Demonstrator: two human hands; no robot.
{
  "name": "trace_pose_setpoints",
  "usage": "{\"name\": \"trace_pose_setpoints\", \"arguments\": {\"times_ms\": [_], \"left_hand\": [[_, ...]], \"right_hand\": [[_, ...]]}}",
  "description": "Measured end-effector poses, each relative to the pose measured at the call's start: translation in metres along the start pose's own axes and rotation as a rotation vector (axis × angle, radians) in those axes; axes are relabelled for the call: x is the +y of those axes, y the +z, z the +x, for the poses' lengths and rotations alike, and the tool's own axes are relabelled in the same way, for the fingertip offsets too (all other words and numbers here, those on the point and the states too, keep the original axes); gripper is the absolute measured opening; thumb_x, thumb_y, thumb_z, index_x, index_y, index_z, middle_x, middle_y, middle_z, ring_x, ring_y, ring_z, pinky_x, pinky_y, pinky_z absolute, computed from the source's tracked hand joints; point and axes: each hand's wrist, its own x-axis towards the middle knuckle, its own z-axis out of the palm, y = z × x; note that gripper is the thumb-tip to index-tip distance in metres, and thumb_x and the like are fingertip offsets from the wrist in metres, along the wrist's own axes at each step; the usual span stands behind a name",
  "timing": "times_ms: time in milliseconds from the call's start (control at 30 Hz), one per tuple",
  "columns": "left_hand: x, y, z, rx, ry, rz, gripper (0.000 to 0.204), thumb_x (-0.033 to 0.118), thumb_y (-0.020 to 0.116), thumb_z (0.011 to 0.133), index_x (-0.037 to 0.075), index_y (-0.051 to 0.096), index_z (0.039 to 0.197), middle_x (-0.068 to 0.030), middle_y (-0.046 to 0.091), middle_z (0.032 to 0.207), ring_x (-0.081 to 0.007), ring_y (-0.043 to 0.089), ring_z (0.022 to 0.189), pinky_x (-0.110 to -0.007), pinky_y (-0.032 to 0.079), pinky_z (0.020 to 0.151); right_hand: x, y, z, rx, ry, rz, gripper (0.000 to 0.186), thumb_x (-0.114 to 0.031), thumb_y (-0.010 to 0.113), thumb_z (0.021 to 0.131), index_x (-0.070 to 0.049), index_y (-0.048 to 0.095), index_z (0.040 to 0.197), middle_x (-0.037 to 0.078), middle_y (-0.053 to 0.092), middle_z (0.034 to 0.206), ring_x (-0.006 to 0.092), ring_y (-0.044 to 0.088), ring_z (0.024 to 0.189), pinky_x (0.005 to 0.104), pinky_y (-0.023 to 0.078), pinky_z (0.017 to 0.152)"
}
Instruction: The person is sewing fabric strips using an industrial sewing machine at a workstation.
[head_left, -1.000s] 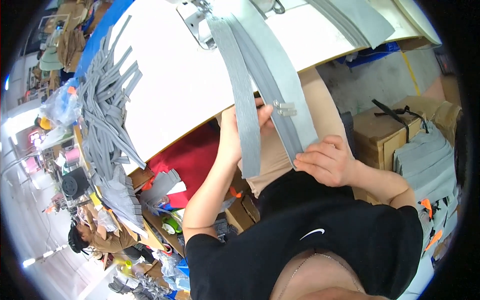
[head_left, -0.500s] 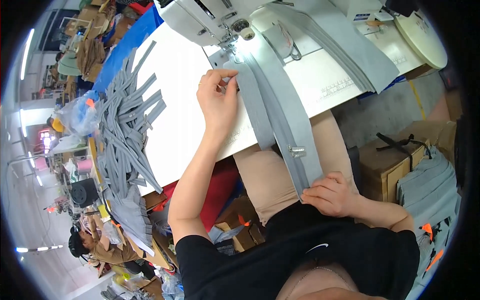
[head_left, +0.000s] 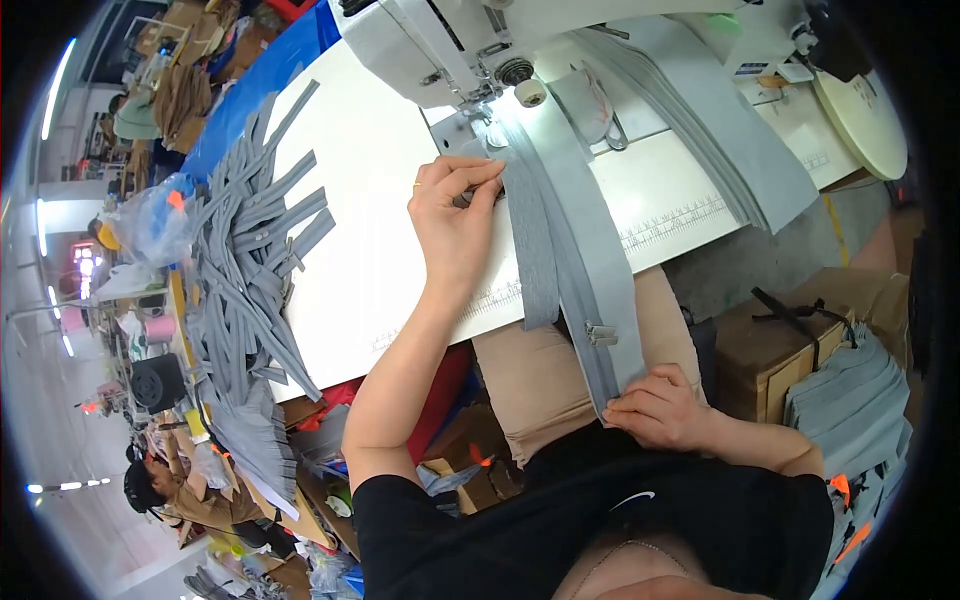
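A white sewing machine (head_left: 420,60) stands over the white table (head_left: 360,200), its lamp lit at the presser foot (head_left: 490,120). Long grey pieces run from it toward me: a narrow textured strip (head_left: 535,265), a zipper tape (head_left: 580,300) with metal sliders (head_left: 600,334), and a pale grey fabric band (head_left: 610,245). My left hand (head_left: 455,210) has thumb and index finger pinched on the narrow strip's edge just below the needle area. My right hand (head_left: 655,408) grips the lower end of the zipper and band, past the table edge over my lap.
A tangled heap of grey zipper strips (head_left: 250,260) covers the table's left part. Grey panels (head_left: 740,180) lie at its right. Cardboard boxes (head_left: 740,350) and stacked grey cloth (head_left: 840,390) are at my right. A co-worker (head_left: 180,490) sits in the left background.
My left hand moved from under the table edge up to near the needle. My right hand moved lower, drawing the pieces' end toward me. The view shifted, showing more of the machine.
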Motion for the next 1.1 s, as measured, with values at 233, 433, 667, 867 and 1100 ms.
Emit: {"name": "trace_pose_setpoints", "arguments": {"times_ms": [233, 433, 667, 867, 1100], "left_hand": [[-0.002, -0.002, 0.003, 0.004, -0.074, -0.080, 0.017, -0.005, 0.078, 0.079, 0.005, 0.082, 0.092, -0.0057, 0.073, 0.086, -0.0189, 0.062, 0.085, -0.030, 0.050, 0.077], [-0.002, 0.000, 0.003, 0.009, -0.124, -0.130, 0.015, -0.004, 0.078, 0.080, 0.005, 0.082, 0.092, -0.0056, 0.073, 0.084, -0.0173, 0.061, 0.083, -0.029, 0.050, 0.075], [-0.001, 0.000, 0.002, 0.012, -0.142, -0.139, 0.014, -0.004, 0.078, 0.082, 0.005, 0.082, 0.092, -0.0050, 0.073, 0.086, -0.0154, 0.061, 0.083, -0.028, 0.049, 0.074], [0.002, 0.000, 0.001, 0.012, -0.176, -0.194, 0.014, -0.004, 0.078, 0.083, 0.004, 0.082, 0.093, -0.0044, 0.073, 0.087, -0.0130, 0.061, 0.081, -0.026, 0.049, 0.072], [0.000, -0.002, 0.002, 0.022, -0.165, -0.189, 0.013, -0.004, 0.079, 0.083, 0.004, 0.082, 0.093, -0.0051, 0.072, 0.086, -0.0121, 0.061, 0.079, -0.026, 0.049, 0.070]], "right_hand": [[0.006, 0.001, 0.012, 0.029, 0.019, 0.033, 0.016, -0.015, 0.081, 0.079, -0.012, 0.076, 0.094, -0.001, 0.072, 0.094, 0.0160, 0.064, 0.084, 0.0344, 0.044, 0.081], [0.015, 0.001, 0.032, 0.086, 0.012, 0.022, 0.016, -0.011, 0.081, 0.078, -0.010, 0.075, 0.093, -0.001, 0.071, 0.094, 0.0167, 0.064, 0.083, 0.0346, 0.043, 0.080], [0.025, 0.001, 0.056, 0.108, 0.030, 0.026, 0.018, -0.008, 0.080, 0.075, -0.009, 0.075, 0.093, -0.001, 0.070, 0.092, 0.0179, 0.064, 0.083, 0.0353, 0.043, 0.080], [0.035, -0.001, 0.076, 0.150, 0.064, -0.017, 0.021, -0.009, 0.082, 0.072, -0.008, 0.074, 0.092, 0.001, 0.068, 0.090, 0.0193, 0.063, 0.083, 0.0375, 0.042, 0.081], [0.045, -0.009, 0.110, 0.129, 0.107, -0.013, 0.020, -0.009, 0.081, 0.075, -0.008, 0.072, 0.093, 0.002, 0.066, 0.089, 0.0217, 0.059, 0.081, 0.0395, 0.040, 0.081]]}}
